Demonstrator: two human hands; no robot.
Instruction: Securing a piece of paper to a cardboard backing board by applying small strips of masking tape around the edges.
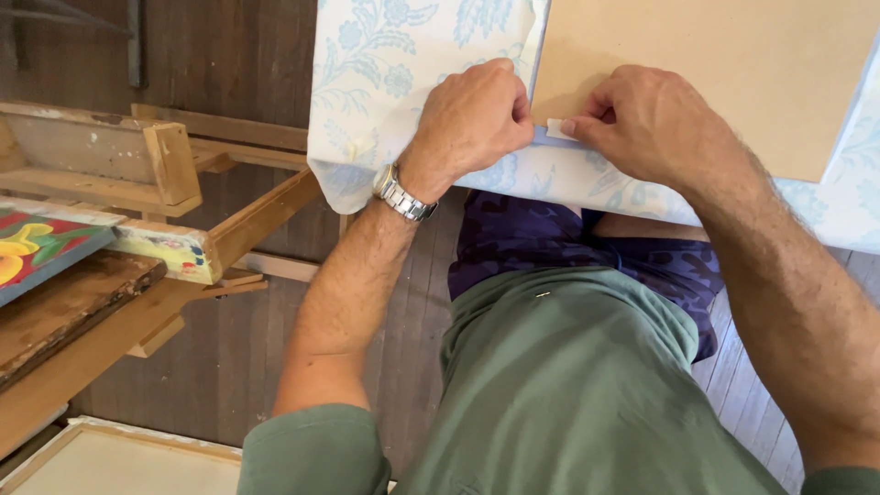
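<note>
A brown board lies on a pale blue floral fabric that drapes over my lap. A strip of the fabric is folded up over the board's near edge. My left hand, with a metal watch on its wrist, presses the folded fabric at the board's corner. My right hand pinches a small white piece of tape against the fold, fingertips almost touching the left hand.
A wooden easel with paint stains stands at the left, carrying a colourful painted canvas. A blank stretched canvas lies at the lower left on the dark wooden floor.
</note>
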